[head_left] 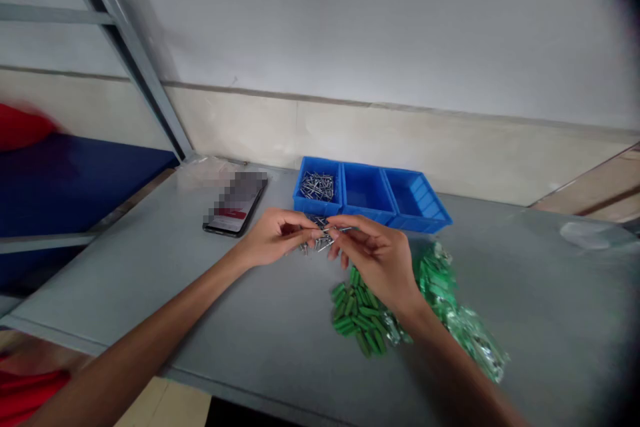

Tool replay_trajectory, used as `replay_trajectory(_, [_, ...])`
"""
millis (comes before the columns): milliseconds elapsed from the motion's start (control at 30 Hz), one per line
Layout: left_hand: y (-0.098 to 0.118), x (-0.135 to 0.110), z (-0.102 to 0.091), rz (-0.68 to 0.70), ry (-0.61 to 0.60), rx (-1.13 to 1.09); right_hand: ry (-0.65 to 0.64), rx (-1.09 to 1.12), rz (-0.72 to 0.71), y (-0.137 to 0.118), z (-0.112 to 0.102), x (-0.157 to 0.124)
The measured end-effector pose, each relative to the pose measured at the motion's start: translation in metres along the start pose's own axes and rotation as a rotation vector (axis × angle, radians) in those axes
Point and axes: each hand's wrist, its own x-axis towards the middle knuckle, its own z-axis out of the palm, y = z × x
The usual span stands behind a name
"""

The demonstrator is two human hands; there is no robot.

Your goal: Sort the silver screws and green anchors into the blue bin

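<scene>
I see the left hand (pixel 273 238) and right hand (pixel 383 257) pinching a tiny thin piece (pixel 326 229) — too small to identify — above loose silvery metal screws (pixel 324 243). Brace pinch against pinch, clear of oblong green plastic plugs (pixel 357 310) beside the right hand.

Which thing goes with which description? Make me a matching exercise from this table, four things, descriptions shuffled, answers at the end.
Things:
1. phone
2. screws
3. plugs
4. bins

Descriptions:
A. green, in a loose pile
B. blue, three in a row
C. farthest left of the four
D. silver-coloured, many in the leftmost box

Pairs: 1-C, 2-D, 3-A, 4-B
</scene>
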Motion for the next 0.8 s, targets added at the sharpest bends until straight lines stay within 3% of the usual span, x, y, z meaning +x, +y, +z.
replay_trajectory(267, [-0.0080,0.0013,0.0012,0.057,-0.017,-0.087,0.063,0.012,0.015,0.0052,0.0014,-0.0007])
replay_trajectory(600, [-0.0082,-0.0005,0.0053,0.095,0.163,0.020,0.088,-0.260,-0.069,0.0088,-0.0022,0.0002])
replay_trajectory(800, [-0.0037,-0.0006,0.0068,0.053,0.167,-0.036,0.105,-0.379,-0.161,0.0075,-0.0038,-0.0015])
